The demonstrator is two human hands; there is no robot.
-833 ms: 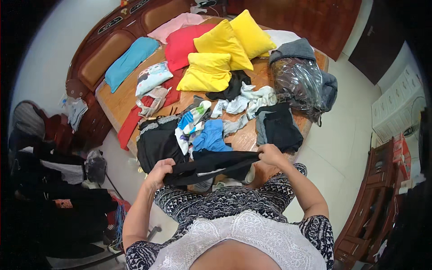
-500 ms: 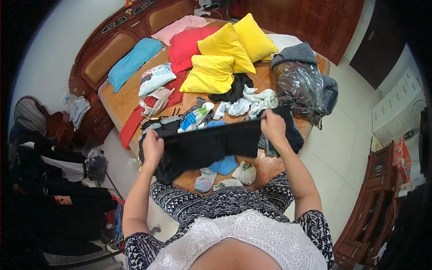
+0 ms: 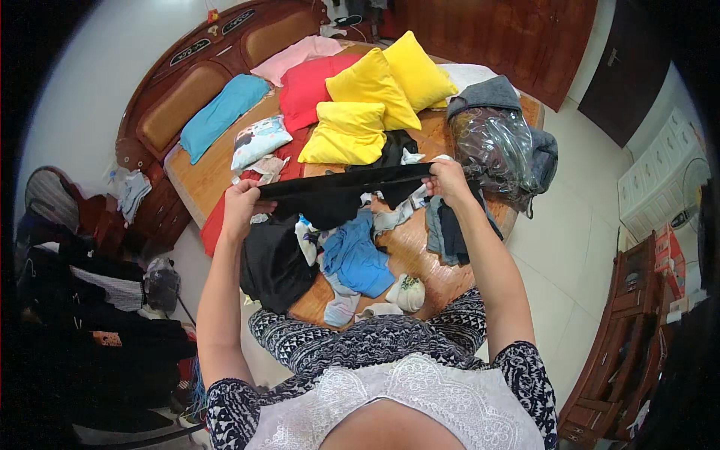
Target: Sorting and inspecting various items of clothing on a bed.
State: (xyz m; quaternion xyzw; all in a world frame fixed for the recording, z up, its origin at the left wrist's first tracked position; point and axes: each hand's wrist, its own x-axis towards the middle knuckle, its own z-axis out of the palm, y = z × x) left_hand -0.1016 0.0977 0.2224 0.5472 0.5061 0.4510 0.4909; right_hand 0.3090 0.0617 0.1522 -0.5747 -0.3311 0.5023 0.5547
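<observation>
A black garment (image 3: 330, 196) stretches above a clothes-strewn bed (image 3: 411, 249), the left hand (image 3: 241, 208) closed in a pinch on 1 upper end and the right hand (image 3: 448, 182) closed likewise on the other, the lower edge hanging unevenly between them. Below lie a crumpled blue garment (image 3: 360, 259) and, to its left, a black piece (image 3: 274, 266); a pale rolled bundle (image 3: 407, 293) sits near the front edge. Beyond, 3 yellow cushions (image 3: 343, 133) (the nearest lying flatter than the 2 behind) rest left of a bulging clear plastic bag (image 3: 491, 146), with a blue pillow (image 3: 225, 116) by the headboard (image 3: 186, 101)
</observation>
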